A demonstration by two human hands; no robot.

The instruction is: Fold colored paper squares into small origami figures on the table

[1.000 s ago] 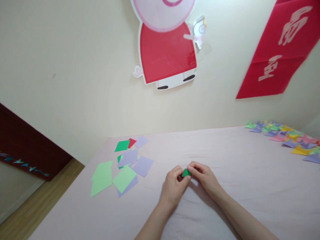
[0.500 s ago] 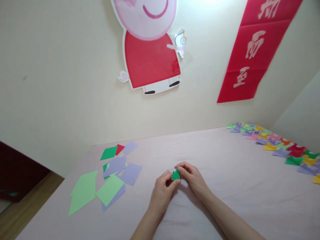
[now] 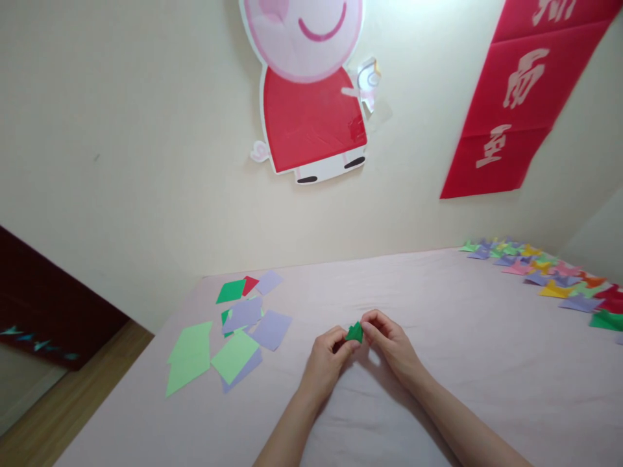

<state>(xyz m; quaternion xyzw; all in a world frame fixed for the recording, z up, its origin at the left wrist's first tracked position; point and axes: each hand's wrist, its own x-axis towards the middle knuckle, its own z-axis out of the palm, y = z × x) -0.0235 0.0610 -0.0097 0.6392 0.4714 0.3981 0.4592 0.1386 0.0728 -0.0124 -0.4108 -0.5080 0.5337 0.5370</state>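
Note:
A small folded piece of green paper (image 3: 355, 332) is held between my two hands, just over the pale pink cloth (image 3: 428, 311). My left hand (image 3: 328, 353) pinches its lower left side between thumb and fingers. On the upper right, my right hand (image 3: 388, 337) grips its edge with thumb and forefinger. My fingertips cover parts of the folds. Left of my hands lie loose flat sheets: a light green sheet (image 3: 236, 357), a purple sheet (image 3: 273, 329), a dark green sheet (image 3: 230, 291) and a red sheet (image 3: 250, 285).
Along the right side stand rows of folded paper figures (image 3: 555, 279) in several colours. Behind the cloth rises a wall with a cartoon pig cutout (image 3: 314, 123) and a red banner (image 3: 506, 110). At the lower left, the cloth's edge drops toward a wooden floor (image 3: 92, 383).
My view has turned left, so everything sits farther right in the picture. The green paper has tilted a little between my fingers, and both hands still hold it.

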